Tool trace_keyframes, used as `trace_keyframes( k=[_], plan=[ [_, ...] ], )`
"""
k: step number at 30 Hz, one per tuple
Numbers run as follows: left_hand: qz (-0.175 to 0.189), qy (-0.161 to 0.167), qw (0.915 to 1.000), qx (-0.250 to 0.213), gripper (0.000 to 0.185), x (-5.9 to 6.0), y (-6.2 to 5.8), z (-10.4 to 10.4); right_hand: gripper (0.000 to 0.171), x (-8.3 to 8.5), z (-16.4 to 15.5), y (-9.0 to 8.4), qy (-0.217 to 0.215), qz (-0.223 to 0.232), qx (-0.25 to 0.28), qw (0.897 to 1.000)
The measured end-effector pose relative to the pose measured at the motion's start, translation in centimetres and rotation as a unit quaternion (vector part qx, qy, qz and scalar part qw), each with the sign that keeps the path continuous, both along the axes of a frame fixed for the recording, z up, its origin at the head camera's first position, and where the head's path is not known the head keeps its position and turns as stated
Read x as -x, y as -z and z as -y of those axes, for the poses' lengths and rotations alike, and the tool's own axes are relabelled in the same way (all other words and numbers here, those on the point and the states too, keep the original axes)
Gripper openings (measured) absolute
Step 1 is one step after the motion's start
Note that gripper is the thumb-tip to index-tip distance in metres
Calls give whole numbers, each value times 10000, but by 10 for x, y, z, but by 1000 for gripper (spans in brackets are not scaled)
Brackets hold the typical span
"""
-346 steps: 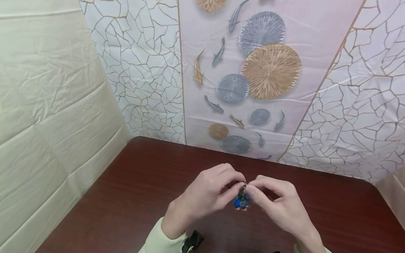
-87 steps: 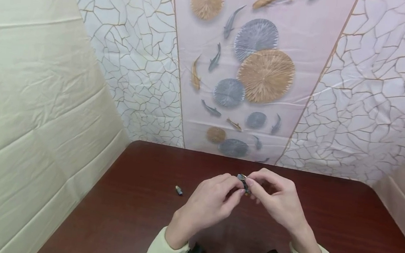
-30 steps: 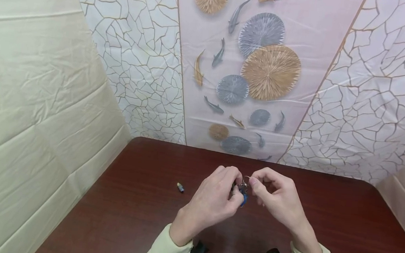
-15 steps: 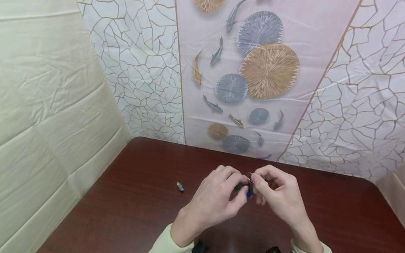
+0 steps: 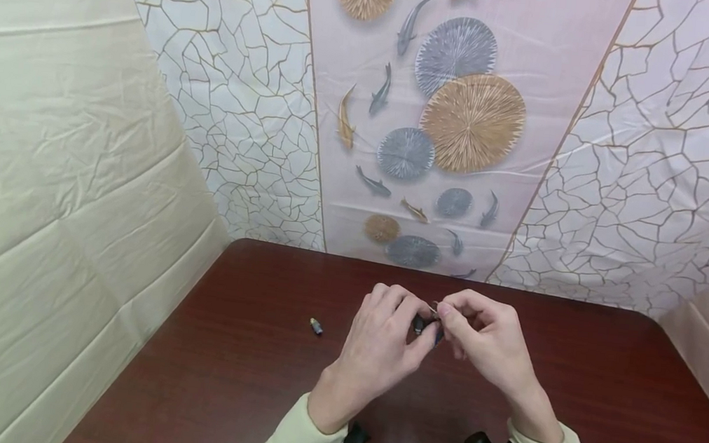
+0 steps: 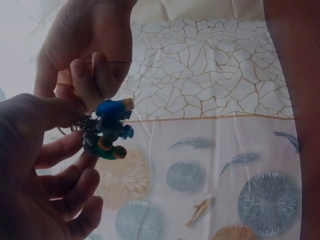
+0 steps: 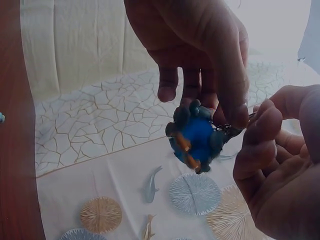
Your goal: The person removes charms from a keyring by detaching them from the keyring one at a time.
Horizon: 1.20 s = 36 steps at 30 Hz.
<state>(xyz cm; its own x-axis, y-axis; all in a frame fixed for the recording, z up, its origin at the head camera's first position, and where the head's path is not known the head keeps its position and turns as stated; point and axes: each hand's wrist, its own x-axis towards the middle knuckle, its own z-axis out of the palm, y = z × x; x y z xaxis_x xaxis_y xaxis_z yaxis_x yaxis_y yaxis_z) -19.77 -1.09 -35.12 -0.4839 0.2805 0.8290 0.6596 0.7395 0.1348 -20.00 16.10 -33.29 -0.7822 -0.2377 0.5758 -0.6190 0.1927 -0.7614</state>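
Note:
Both hands meet over the middle of the table. My left hand (image 5: 376, 336) pinches a bunch of small figurine charms by their metal chains between thumb and fingers. The figurine charms (image 6: 112, 125) are blue and dark green with orange parts, and they dangle below the fingertips in both wrist views. A thin metal key ring (image 5: 435, 306) joins the chains. My right hand (image 5: 490, 339) pinches this ring between thumb and index finger, its other fingers curled. Fingertips partly hide the ring and chains.
A loose small figurine charm (image 5: 316, 326), grey-blue with a yellowish end, lies on the dark red wooden table (image 5: 239, 380) left of the hands. A patterned cloth (image 5: 261, 136) hangs behind the table, and a cream cloth (image 5: 63, 224) covers the left side.
The loose charm now on the table was not there 11.5 seconds ago. Over the last second the left hand has shifted its fingers on the bunch, while the right hand has kept to the ring.

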Motion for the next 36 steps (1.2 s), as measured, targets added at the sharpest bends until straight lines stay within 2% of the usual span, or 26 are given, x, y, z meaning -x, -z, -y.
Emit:
trace_keyframes(
  k=[6, 10, 12, 15, 18, 21, 29, 36],
  plan=[
    [-264, -161, 9994, -180, 11, 1, 0, -2, 9, -1, 1, -1, 159, 105, 41, 9998],
    [-333, -107, 9991, -232, 12, 2, 0, -2, 7, -2, 4, -1, 89, 298, 32, 9995],
    [-341, 40, 9992, -218, 13, 4, 0, -2, 9, -2, 5, -2, 1, 392, -3, 9992],
    [-292, 431, 9985, -178, 15, 6, 0, 0, 12, -2, 5, -2, -85, 476, -52, 9988],
    [-166, 830, 9963, -142, 16, 9, 1, 3, 14, -2, 4, -2, -124, 530, 2, 9985],
    [9, 1070, 9941, -154, 15, 10, 0, 4, 14, -2, 3, -3, -194, 615, 122, 9978],
    [218, 1106, 9935, -142, 19, 9, -2, 5, 17, -2, 0, -5, -523, 815, 148, 9952],
    [378, 1323, 9899, -330, 8, 7, -4, 8, 20, -2, -3, -6, -583, 878, -159, 9943]
  ],
)
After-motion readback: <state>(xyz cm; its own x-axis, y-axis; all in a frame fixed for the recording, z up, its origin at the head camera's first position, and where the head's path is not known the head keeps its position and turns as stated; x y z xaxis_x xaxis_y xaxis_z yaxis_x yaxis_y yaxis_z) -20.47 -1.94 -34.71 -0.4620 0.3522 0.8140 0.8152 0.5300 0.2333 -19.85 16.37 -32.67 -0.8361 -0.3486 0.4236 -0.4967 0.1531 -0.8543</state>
